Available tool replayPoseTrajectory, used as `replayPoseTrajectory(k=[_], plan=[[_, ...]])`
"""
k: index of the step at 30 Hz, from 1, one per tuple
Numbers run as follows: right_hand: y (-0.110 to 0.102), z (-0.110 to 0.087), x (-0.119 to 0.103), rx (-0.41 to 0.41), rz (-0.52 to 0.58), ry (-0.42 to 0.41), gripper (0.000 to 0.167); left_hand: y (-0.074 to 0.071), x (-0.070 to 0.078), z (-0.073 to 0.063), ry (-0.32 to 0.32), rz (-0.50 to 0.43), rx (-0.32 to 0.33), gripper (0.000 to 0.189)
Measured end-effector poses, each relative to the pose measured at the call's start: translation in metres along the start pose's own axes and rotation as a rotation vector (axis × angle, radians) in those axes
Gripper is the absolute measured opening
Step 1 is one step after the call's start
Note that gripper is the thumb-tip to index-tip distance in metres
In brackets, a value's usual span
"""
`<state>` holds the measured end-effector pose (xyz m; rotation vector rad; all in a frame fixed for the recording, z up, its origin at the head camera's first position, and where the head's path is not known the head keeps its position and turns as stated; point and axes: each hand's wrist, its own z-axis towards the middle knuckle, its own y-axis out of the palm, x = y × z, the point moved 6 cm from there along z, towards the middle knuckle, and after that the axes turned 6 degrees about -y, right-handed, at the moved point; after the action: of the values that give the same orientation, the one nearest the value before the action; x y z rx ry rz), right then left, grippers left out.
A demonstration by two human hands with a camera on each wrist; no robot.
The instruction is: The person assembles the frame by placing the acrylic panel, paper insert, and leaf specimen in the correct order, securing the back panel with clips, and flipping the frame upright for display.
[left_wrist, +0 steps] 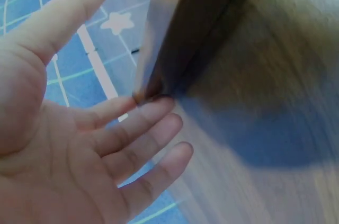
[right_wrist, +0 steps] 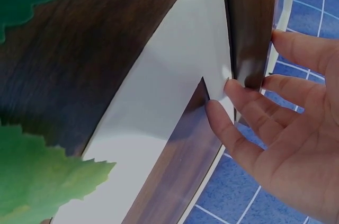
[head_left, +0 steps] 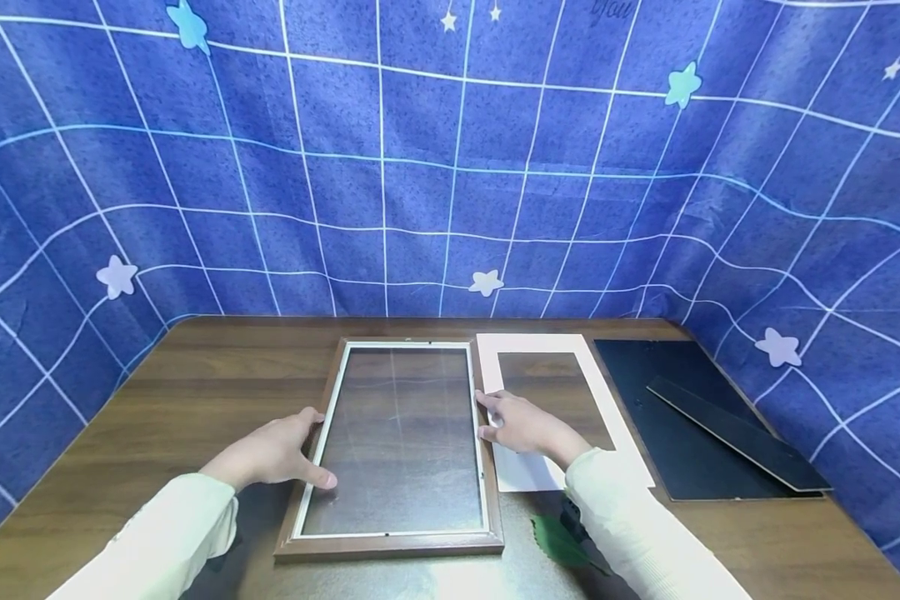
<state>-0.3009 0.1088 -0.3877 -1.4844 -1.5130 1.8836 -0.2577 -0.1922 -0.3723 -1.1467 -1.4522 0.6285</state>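
Observation:
A brown wooden picture frame [head_left: 390, 546] lies on the table with a clear glass pane [head_left: 405, 450] inside its white inner edge. At its left side my left hand [head_left: 273, 450] has the fingertips against the outer edge, thumb over the glass. The left wrist view shows those fingers [left_wrist: 132, 134] extended along the wood. My right hand [head_left: 525, 425] is at the opposite side, its loosely spread fingers [right_wrist: 296, 49] touching the frame's edge. Under the right hand lies a white mat board [head_left: 604, 400] with a rectangular opening, beside the frame.
A black backing board [head_left: 645, 433] lies at the right, with a narrow black easel leg [head_left: 735, 429] slanting across it. A green leaf shape [head_left: 558, 542] shows near the right wrist. Behind the wooden table [head_left: 232, 367] hangs a blue gridded cloth [head_left: 420, 200] with stars.

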Motion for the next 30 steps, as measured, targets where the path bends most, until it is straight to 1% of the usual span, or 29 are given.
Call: replayPoseTrajectory(k=[3, 6, 10, 13, 16, 18, 21, 25, 30], plan=[[-0.001, -0.001, 0.000, 0.000, 0.001, -0.005, 0.061, -0.005, -0.005, 0.001, 0.007, -0.004, 0.009, 0.087], [-0.002, -0.002, -0.001, 0.000, -0.006, -0.013, 0.061, -0.007, -0.011, 0.003, 0.020, -0.019, 0.023, 0.084], [-0.002, -0.003, -0.002, 0.000, -0.010, -0.018, 0.061, -0.009, -0.021, 0.005, 0.035, -0.067, 0.013, 0.083], [-0.002, -0.003, -0.001, 0.004, -0.006, -0.018, 0.061, -0.010, -0.028, 0.007, 0.054, -0.080, 0.017, 0.079], [-0.002, -0.003, -0.001, 0.009, 0.003, -0.013, 0.061, -0.013, -0.032, 0.009, 0.088, -0.078, 0.039, 0.074], [-0.002, -0.003, 0.000, 0.010, 0.010, -0.011, 0.061, -0.014, -0.034, 0.009, 0.108, -0.081, 0.055, 0.071], [-0.001, -0.002, 0.001, 0.008, 0.014, -0.010, 0.061, -0.013, -0.037, 0.010, 0.112, -0.106, 0.064, 0.072], [0.000, -0.001, 0.002, 0.005, 0.021, -0.006, 0.061, -0.010, -0.039, 0.011, 0.105, -0.098, 0.051, 0.074], [0.001, 0.000, 0.003, 0.012, 0.022, -0.011, 0.061, -0.009, -0.038, 0.012, 0.126, -0.071, 0.034, 0.074]])
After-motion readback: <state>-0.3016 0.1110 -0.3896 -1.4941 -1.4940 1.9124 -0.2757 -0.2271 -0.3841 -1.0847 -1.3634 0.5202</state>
